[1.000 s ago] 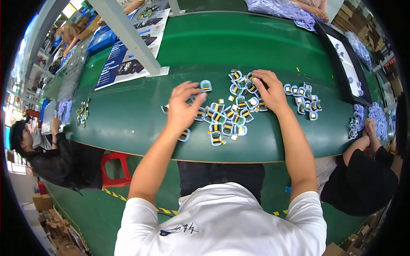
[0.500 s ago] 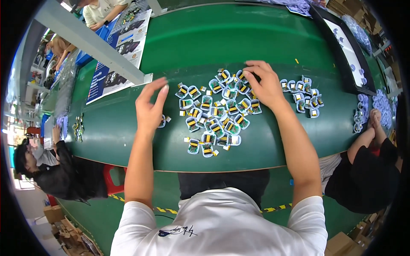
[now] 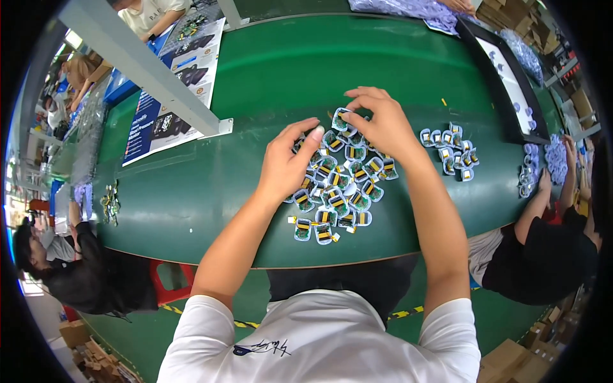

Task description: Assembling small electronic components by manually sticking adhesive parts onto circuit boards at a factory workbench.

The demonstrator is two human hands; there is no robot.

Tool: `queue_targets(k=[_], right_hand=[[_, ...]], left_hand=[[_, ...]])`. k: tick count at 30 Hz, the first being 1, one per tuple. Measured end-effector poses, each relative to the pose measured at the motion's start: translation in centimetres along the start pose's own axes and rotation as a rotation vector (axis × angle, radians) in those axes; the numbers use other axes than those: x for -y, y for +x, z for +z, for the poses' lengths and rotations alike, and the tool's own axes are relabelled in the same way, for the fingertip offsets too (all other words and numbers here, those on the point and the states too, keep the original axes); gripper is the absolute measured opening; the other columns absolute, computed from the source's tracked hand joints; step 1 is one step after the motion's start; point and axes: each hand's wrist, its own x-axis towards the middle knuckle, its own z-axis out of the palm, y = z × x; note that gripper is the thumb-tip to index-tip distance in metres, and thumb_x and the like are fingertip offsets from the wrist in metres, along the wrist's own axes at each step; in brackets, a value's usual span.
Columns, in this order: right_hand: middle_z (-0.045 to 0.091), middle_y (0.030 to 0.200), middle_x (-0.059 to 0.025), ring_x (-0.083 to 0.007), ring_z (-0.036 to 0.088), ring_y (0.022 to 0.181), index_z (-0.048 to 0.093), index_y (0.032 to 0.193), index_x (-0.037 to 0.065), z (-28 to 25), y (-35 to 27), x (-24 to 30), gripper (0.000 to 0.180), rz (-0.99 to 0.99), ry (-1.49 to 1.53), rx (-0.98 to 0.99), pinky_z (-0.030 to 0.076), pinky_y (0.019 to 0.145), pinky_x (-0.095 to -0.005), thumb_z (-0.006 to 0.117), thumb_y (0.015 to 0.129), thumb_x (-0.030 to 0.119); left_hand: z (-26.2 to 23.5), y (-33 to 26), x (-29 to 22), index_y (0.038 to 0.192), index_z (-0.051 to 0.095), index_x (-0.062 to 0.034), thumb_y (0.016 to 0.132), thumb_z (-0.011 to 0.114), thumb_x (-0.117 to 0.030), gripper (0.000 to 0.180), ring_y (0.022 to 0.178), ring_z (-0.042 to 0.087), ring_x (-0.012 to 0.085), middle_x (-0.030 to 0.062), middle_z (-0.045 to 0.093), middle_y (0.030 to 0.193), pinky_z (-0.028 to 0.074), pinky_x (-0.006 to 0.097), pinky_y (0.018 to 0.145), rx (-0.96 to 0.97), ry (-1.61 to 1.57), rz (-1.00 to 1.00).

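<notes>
A pile of small pale-blue plastic housings [image 3: 338, 201], with green circuit boards, black-and-yellow parts and small white pieces on yellow tabs, lies on the green table. My left hand [image 3: 287, 163] rests at the pile's upper left edge, fingers stretched and thumb apart, covering some housings. At the far edge of the pile is my right hand [image 3: 383, 121], its fingers spread. Its thumb tip touches or overlaps the topmost housing [image 3: 340, 120]; whether it grips that one I cannot tell for certain.
A smaller cluster of similar housings [image 3: 450, 150] sits to the right. Beyond it stands a black-framed white tray [image 3: 511, 83]. A metal post [image 3: 147, 70] and a printed sheet [image 3: 191, 96] are at the far left. Loose small parts [image 3: 110, 203] lie left; people sit at both sides.
My left hand has moved right, from beside the pile onto its upper left edge. My right hand has shifted slightly left along the far edge. The view has shifted a little.
</notes>
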Motion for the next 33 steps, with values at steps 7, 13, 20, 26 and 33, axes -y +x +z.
queue_targets(k=[7, 13, 20, 26, 33], right_hand=[[0.076, 0.115, -0.0107, -0.0306, 0.072, 0.108, 0.074, 0.104, 0.005, -1.5, -1.0, 3.6, 0.021, -0.395, -0.087, -0.216, 0.053, 0.101, -0.0472, 0.080, 0.084, 0.006], [0.077, 0.102, -0.0060, -0.0253, 0.074, 0.095, 0.073, 0.103, 0.006, -0.8, -2.4, 3.8, 0.025, -0.577, -0.134, -0.337, 0.054, 0.097, -0.0491, 0.081, 0.079, 0.004], [0.077, 0.104, -0.0029, -0.0230, 0.074, 0.097, 0.074, 0.100, 0.008, 0.9, -2.9, 3.4, 0.023, -0.537, -0.114, -0.335, 0.050, 0.102, -0.0483, 0.082, 0.078, 0.004], [0.075, 0.118, -0.0075, -0.0280, 0.071, 0.109, 0.076, 0.105, 0.006, 1.8, -3.4, 3.4, 0.030, -0.449, -0.028, -0.330, 0.050, 0.102, -0.0497, 0.086, 0.077, 0.012], [0.072, 0.125, -0.0180, -0.0390, 0.066, 0.118, 0.077, 0.114, 0.003, 0.8, -3.5, 5.1, 0.035, -0.583, 0.232, -0.267, 0.052, 0.103, -0.0495, 0.083, 0.086, 0.022]], left_hand=[[0.8, 1.8, -0.9, 0.135, 0.067, 0.0022, 0.107, 0.061, -0.025, 0.039, 0.124, 0.067, 0.0272, 0.0172, 0.065, 0.141, 0.048, 0.037, 0.109, -0.140, -0.336, 0.143], [-0.8, 0.6, -0.8, 0.133, 0.068, 0.0043, 0.111, 0.053, -0.017, 0.035, 0.118, 0.068, 0.0200, 0.0140, 0.074, 0.125, 0.051, 0.034, 0.105, 0.211, -0.704, -0.026], [0.7, -0.3, -0.6, 0.131, 0.069, 0.0060, 0.104, 0.060, 0.000, 0.029, 0.099, 0.075, 0.0165, 0.0139, 0.077, 0.114, 0.060, 0.029, 0.091, 0.235, -0.618, -0.051], [0.6, -0.3, -0.9, 0.119, 0.076, 0.0001, 0.097, 0.069, -0.003, 0.024, 0.087, 0.078, 0.0205, 0.0146, 0.080, 0.099, 0.061, 0.032, 0.077, -0.009, -0.043, 0.151], [-0.1, -0.3, -1.4, 0.113, 0.077, -0.0021, 0.091, 0.070, 0.003, 0.024, 0.090, 0.078, 0.0290, 0.0157, 0.079, 0.102, 0.062, 0.035, 0.079, -0.118, 0.066, 0.345]])
